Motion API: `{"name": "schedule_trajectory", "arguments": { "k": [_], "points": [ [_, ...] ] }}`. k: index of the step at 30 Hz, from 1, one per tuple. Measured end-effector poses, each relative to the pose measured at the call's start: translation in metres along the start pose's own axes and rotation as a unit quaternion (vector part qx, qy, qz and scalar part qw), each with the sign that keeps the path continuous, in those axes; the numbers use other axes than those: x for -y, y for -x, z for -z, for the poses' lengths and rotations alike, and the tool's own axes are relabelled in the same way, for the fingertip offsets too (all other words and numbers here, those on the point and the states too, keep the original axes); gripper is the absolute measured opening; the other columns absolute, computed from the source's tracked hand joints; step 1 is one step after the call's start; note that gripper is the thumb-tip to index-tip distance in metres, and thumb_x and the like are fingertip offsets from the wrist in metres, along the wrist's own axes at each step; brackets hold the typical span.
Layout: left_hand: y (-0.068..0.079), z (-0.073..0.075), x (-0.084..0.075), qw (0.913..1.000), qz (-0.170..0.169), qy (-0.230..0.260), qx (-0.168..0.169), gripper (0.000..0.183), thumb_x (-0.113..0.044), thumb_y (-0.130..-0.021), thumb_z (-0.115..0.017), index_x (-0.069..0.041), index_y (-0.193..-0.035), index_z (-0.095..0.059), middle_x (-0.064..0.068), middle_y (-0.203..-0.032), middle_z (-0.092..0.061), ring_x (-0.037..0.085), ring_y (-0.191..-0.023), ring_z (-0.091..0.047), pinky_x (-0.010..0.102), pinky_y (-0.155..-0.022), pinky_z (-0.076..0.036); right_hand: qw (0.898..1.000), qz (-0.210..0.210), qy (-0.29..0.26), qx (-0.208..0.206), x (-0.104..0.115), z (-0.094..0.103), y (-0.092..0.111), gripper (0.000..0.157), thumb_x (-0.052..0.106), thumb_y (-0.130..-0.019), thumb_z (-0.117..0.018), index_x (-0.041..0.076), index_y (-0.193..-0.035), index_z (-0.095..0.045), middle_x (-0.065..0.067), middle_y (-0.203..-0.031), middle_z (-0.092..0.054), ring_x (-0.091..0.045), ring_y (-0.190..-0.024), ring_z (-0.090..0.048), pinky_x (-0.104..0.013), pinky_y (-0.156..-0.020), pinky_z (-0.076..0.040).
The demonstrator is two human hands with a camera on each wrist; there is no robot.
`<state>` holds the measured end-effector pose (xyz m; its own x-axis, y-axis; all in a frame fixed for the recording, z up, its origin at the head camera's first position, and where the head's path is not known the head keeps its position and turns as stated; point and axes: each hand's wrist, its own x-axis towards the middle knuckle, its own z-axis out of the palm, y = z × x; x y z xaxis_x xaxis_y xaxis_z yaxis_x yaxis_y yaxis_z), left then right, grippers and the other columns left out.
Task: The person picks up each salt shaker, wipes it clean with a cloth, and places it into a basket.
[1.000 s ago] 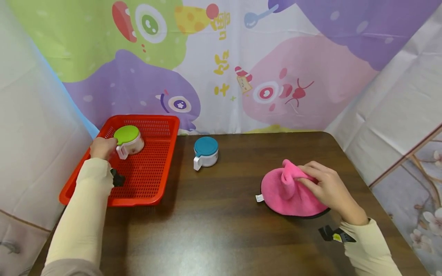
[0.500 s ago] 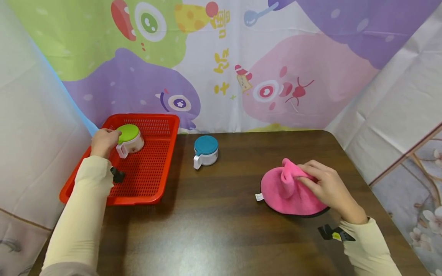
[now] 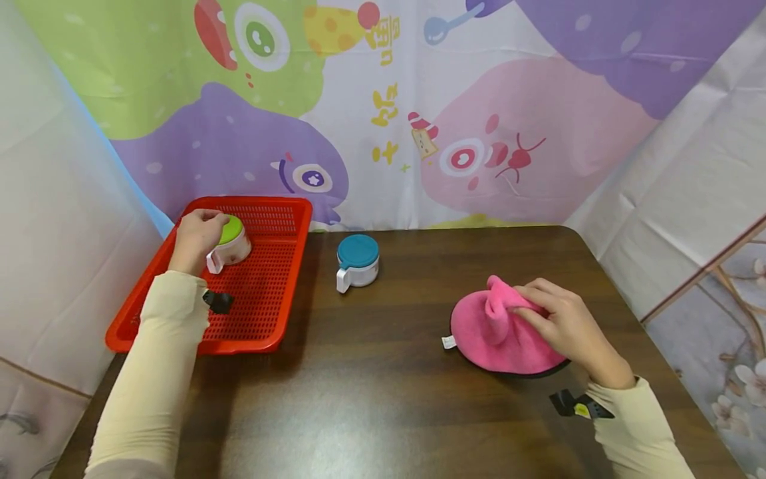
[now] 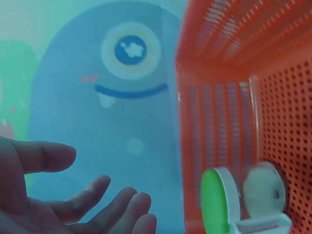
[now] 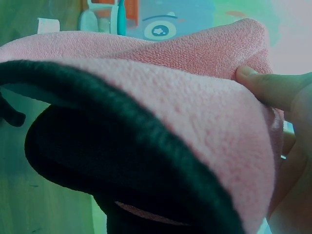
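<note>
My left hand [image 3: 199, 237] is over the left side of the red basket, beside the green-lidded jar, and overlaps part of its lid in the head view. The left wrist view shows that hand [image 4: 83, 200] with thumb and fingers apart, nothing between them. The jar [image 3: 232, 251] has a white body and handle and stands inside the basket [image 3: 286, 293]. On the right, my right hand [image 3: 565, 326] pinches a fold of a pink cloth [image 3: 487, 349] with dark edging and a white tag. Close up, the pink cloth [image 5: 204, 126] is raised in a fold, its dark underside showing.
A second white jar with a blue lid [image 3: 358, 259] stands on the brown wooden table [image 3: 359, 372], right of the basket. Behind the table hangs a cartoon-printed curtain [image 3: 383, 193]. White printed sheets close off both sides.
My left hand has moved up and to the right, from the basket's left rim to the green-lidded jar. The right hand keeps its pinch on the pink cloth, nearly unmoved.
</note>
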<state>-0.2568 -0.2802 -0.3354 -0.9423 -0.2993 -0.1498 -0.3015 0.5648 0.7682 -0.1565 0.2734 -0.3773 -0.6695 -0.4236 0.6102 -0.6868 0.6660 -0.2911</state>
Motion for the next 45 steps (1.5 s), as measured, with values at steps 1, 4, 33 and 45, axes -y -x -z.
{"name": "schedule_trajectory", "arguments": {
  "k": [1, 4, 33, 45],
  "points": [
    [0.001, -0.001, -0.001, 1.0000, 0.000, 0.008, 0.003, 0.063, -0.040, -0.099, -0.035, 0.001, -0.147, -0.033, 0.026, -0.150, -0.035, 0.039, -0.132, -0.039, 0.051, -0.108, -0.037, 1.000, 0.000, 0.001, 0.001, 0.000, 0.000, 0.000, 0.037, -0.005, -0.065, -0.081, 0.006, -0.099, -0.073, 0.000, -0.089, -0.067, -0.010, -0.078, -0.058, -0.010, -0.076, -0.041],
    [0.006, -0.005, -0.005, 0.9997, -0.002, 0.020, 0.009, 0.064, -0.042, -0.099, -0.035, -0.002, -0.149, -0.032, 0.025, -0.150, -0.035, 0.037, -0.127, -0.040, 0.047, -0.102, -0.039, 1.000, 0.000, 0.002, 0.002, 0.000, 0.000, 0.001, 0.037, -0.004, -0.065, -0.081, 0.006, -0.099, -0.073, 0.000, -0.089, -0.067, -0.010, -0.077, -0.058, -0.010, -0.077, -0.042],
    [0.044, -0.062, -0.042, 0.9925, -0.079, 0.093, -0.008, 0.045, -0.024, -0.099, -0.046, -0.001, -0.138, -0.045, 0.022, -0.137, -0.049, 0.035, -0.123, -0.047, 0.048, -0.107, -0.037, 1.000, -0.003, 0.004, 0.007, 0.002, 0.001, 0.000, 0.036, -0.004, -0.065, -0.081, 0.007, -0.098, -0.073, 0.001, -0.088, -0.066, -0.010, -0.077, -0.057, -0.012, -0.074, -0.042],
    [0.052, -0.088, -0.051, 0.9889, -0.074, 0.127, 0.025, 0.046, -0.024, -0.099, -0.048, -0.004, -0.140, -0.044, 0.019, -0.142, -0.048, 0.036, -0.124, -0.048, 0.048, -0.109, -0.039, 1.000, -0.003, 0.000, 0.007, 0.002, 0.001, 0.001, 0.036, -0.003, -0.065, -0.081, 0.008, -0.098, -0.073, 0.001, -0.089, -0.066, -0.010, -0.079, -0.058, -0.010, -0.078, -0.041]
  ]
}}
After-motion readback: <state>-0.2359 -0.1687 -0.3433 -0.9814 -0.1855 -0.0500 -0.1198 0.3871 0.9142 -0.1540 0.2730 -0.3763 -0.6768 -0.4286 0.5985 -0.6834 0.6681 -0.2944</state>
